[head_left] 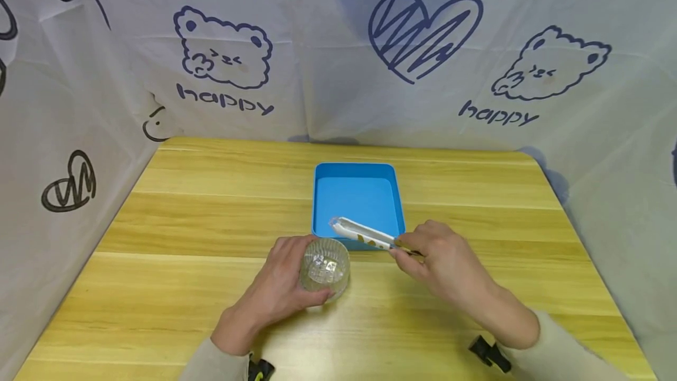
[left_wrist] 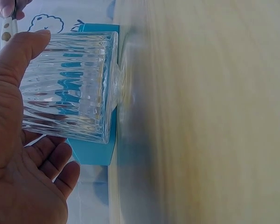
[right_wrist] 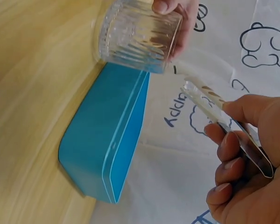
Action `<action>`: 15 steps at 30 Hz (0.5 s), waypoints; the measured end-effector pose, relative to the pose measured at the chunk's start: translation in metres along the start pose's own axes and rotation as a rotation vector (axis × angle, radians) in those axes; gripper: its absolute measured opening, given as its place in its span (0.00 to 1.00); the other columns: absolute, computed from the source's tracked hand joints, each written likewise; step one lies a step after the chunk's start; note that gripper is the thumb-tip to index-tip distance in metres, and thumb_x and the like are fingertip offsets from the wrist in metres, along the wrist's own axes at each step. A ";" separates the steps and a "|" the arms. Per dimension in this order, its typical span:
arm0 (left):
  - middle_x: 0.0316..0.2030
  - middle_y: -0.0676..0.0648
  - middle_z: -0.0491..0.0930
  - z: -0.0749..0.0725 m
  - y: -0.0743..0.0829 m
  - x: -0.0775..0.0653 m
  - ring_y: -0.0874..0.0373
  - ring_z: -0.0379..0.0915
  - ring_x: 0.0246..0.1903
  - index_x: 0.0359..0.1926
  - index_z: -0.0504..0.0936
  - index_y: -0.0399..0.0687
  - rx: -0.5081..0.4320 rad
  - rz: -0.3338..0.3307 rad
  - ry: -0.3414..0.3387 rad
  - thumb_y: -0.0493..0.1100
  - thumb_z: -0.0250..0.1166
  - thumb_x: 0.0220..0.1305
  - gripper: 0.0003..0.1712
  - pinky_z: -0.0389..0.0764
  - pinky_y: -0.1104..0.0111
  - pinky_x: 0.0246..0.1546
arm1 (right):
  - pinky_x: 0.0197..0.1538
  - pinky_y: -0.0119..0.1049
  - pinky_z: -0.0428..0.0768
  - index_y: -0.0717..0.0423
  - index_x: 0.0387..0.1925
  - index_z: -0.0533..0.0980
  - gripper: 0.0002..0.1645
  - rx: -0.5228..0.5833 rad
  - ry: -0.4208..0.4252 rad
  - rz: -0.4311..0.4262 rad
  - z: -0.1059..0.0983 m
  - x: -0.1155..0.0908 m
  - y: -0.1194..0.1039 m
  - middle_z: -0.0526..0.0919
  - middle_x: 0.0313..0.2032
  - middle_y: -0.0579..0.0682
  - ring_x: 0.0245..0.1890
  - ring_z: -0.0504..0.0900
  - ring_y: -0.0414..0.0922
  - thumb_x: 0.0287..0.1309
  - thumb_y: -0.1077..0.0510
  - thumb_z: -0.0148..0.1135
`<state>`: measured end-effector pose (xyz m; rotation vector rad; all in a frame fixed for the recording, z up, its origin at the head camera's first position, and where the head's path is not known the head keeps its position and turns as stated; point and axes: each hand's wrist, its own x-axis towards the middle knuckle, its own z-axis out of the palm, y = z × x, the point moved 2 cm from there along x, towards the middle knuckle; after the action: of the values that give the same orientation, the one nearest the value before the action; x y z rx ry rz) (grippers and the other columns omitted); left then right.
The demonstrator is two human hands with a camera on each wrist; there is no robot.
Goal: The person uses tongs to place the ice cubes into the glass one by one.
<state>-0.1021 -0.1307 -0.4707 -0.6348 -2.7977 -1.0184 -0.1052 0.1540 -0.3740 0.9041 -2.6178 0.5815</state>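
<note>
My left hand [head_left: 288,275] grips a clear ribbed glass cup [head_left: 338,278] by its side, thumb on the near side and fingers round the far side. The cup is upright, its base right at the tabletop in the left wrist view. Bright glints show at its bottom. In my right hand [head_left: 444,260] is a pair of tongs [right_wrist: 252,161], pinched between thumb and fingers. The tongs have white, gold-spotted arms, held close together. A small clear piece [right_wrist: 188,87] shows at their tips, which overlap the near part of the blue tray [head_left: 359,201] in the head view.
The blue tray stands just beyond the cup on the wooden table [head_left: 211,222]. White cloth [head_left: 328,87] with drawn bears and hearts hangs behind the table and along its sides. Black straps [head_left: 489,354] sit at both wrists.
</note>
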 end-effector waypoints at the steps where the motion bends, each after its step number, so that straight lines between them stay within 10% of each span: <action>1: 0.61 0.45 0.79 0.000 0.000 0.000 0.47 0.70 0.63 0.70 0.72 0.45 0.000 -0.001 -0.001 0.60 0.85 0.43 0.56 0.77 0.47 0.65 | 0.29 0.29 0.76 0.52 0.34 0.88 0.04 0.010 -0.018 0.001 0.001 -0.001 -0.001 0.84 0.28 0.41 0.30 0.75 0.37 0.61 0.56 0.76; 15: 0.63 0.46 0.78 -0.001 0.000 -0.002 0.48 0.69 0.64 0.71 0.72 0.46 -0.007 -0.025 -0.019 0.59 0.85 0.43 0.56 0.76 0.49 0.66 | 0.35 0.35 0.81 0.53 0.33 0.87 0.06 0.030 -0.058 -0.155 0.016 -0.008 -0.008 0.85 0.29 0.43 0.32 0.80 0.38 0.58 0.56 0.77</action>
<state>-0.1007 -0.1318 -0.4702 -0.6149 -2.8264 -1.0328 -0.0969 0.1451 -0.3885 1.1382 -2.5657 0.5632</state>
